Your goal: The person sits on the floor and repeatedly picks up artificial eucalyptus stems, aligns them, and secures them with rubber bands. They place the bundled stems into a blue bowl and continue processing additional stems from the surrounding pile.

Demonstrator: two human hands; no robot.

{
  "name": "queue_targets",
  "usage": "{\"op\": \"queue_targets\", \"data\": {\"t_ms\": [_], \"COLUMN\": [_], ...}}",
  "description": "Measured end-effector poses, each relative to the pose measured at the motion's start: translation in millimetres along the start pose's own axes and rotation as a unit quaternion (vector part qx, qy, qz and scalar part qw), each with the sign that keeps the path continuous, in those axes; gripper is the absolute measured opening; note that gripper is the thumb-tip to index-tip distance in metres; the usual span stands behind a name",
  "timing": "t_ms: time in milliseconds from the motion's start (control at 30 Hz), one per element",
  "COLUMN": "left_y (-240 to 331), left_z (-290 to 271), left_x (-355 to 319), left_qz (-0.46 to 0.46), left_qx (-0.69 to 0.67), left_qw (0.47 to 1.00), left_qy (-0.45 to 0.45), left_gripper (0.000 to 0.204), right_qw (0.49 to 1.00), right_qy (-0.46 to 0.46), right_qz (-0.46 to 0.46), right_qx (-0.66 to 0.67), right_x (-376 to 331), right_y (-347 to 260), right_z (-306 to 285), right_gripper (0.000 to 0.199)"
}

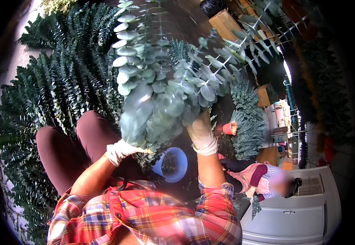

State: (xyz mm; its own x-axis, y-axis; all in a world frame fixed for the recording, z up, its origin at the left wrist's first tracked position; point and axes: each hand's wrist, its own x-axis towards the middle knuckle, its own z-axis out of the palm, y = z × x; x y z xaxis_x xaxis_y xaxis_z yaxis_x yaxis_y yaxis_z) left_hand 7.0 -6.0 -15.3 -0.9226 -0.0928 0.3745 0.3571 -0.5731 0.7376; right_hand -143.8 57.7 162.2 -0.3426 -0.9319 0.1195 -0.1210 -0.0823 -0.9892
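A large bunch of eucalyptus branches (153, 112) with round grey-green leaves stands up in front of me, partly blurred. My left hand (124, 151), in a white glove, is closed around the bunch's lower end. On the other side my right hand (202, 132), also gloved in white, is closed at the base of a eucalyptus branch (222, 67) that leans to the upper right. Leaves cover most of its fingers. Below the bunch, between my forearms, is a blue bucket (178, 163) with bits of plant matter inside.
Piles of cut eucalyptus (59, 81) spread along the left, beside my knees. More eucalyptus (247, 122) lies to the right, near a red pot (229, 128) of thin sticks. A co-worker (259, 179) holds a sprig beside a white door (296, 208). Cardboard boxes (225, 25) stand farther off.
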Motion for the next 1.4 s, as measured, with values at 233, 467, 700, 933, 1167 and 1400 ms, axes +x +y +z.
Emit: {"op": "queue_targets", "data": {"t_ms": [233,467,700,933,1167,1400], "left_y": [13.8,7.4,12.2,27.7,48.8,-8.5], "left_z": [12.6,1.7,10.3,0.6,33.2,18.3], "left_x": [-0.1,0.4,-2.4,-23.9,-12.6,-14.7], "left_qz": [-0.021,-0.014,0.042,0.096,0.035,0.111], "left_qx": [-0.139,-0.060,-0.136,-0.190,0.206,0.070], "left_qw": [0.978,0.981,0.938,0.864,0.870,0.891], "left_qy": [0.154,0.186,0.317,0.456,0.447,0.434], "left_gripper": [0.052,0.045,0.036,0.032,0.074,0.040], "right_qw": [0.974,0.965,0.973,0.967,0.969,0.973], "right_qy": [0.209,0.243,0.189,0.181,0.156,-0.021], "right_qz": [-0.016,-0.084,-0.116,-0.154,-0.032,0.114], "right_qx": [-0.081,-0.044,-0.058,-0.095,-0.191,-0.200], "right_x": [11.3,26.5,35.5,74.8,170.5,112.1], "right_y": [-14.1,-47.0,-74.2,-78.1,4.0,90.1], "right_z": [5.1,-17.9,-41.5,-53.8,-54.8,5.7], "right_gripper": [0.015,0.014,0.019,0.019,0.016,0.026]}}
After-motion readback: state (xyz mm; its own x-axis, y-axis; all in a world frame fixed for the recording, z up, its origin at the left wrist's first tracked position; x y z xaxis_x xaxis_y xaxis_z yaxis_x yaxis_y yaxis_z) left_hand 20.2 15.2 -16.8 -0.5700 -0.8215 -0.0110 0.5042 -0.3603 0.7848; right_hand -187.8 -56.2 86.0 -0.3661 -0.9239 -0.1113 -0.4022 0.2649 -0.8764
